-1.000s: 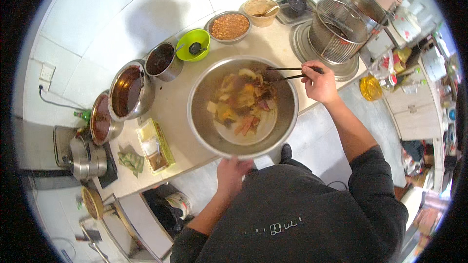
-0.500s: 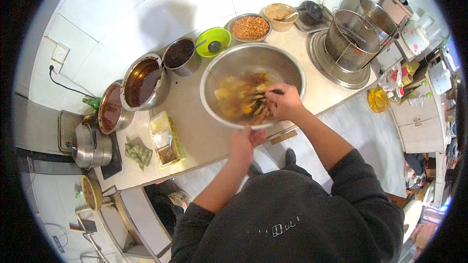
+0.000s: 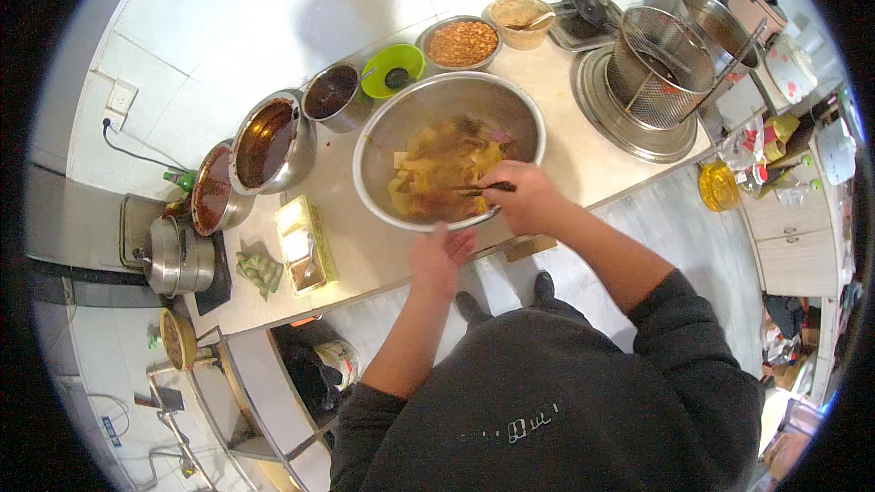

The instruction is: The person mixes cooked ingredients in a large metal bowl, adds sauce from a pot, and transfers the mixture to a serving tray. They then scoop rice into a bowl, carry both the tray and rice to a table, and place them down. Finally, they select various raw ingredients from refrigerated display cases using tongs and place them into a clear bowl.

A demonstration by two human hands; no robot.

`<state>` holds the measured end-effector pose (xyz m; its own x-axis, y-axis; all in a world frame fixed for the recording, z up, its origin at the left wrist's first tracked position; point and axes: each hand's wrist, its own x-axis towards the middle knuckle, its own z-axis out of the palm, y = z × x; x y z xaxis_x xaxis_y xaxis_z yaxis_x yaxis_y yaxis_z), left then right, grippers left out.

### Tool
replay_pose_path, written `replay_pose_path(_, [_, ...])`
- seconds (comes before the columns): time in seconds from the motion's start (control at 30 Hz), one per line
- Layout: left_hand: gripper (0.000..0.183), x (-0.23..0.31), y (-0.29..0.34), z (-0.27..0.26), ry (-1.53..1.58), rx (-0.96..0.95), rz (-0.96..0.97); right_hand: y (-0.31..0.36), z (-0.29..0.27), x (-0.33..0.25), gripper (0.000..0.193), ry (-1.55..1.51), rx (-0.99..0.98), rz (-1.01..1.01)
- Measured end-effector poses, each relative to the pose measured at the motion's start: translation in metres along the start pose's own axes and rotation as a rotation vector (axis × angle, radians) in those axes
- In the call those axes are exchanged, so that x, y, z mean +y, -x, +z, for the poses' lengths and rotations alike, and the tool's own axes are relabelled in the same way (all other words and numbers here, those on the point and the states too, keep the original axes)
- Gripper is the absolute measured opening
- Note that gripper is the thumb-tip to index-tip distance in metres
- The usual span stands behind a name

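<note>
The left hand (image 3: pixel 441 253) is at the near rim of the metal bowl (image 3: pixel 433 100); it is blurred, so its grip cannot be told. At the bowl's near right, the right hand (image 3: pixel 523 199) is clamped on dark chopsticks (image 3: pixel 472 189). The food (image 3: pixel 437 164) lies inside the bowl, on the counter (image 3: pixel 335 159). Mixing is judged under way but unfinished: colour looks uneven, darker on the far side.

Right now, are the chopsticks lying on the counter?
No, the right grip holds the chopsticks, which reach in over the food inside the big metal bowl.
</note>
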<state>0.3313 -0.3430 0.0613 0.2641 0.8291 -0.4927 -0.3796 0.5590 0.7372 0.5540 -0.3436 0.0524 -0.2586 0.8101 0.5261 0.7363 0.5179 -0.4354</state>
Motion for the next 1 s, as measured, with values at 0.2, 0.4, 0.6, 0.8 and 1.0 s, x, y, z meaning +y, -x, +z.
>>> replay_pose_path(0.2, [0.032,-0.02,0.077,-0.046,-0.055,0.189,-0.409,-0.006,-0.003,0.027,0.021,0.01,0.069,0.571])
replay_pose_path(0.4, [0.029,-0.016,-0.006,-0.021,-0.033,0.048,-0.106,-0.005,0.015,-0.01,0.026,0.084,0.134,0.002])
replay_pose_path(0.6, [0.031,-0.019,0.069,-0.047,-0.53,-0.046,-0.146,-0.01,-0.006,0.019,0.024,-0.15,0.124,0.546])
replay_pose_path(0.8, [0.029,-0.01,0.007,-0.015,-0.023,0.005,-0.109,-0.018,0.032,-0.014,0.028,0.021,0.107,0.05])
replay_pose_path(1.0, [0.032,-0.009,0.052,-0.038,-0.107,0.034,-0.127,-0.013,-0.015,0.017,0.019,-0.55,0.121,0.858])
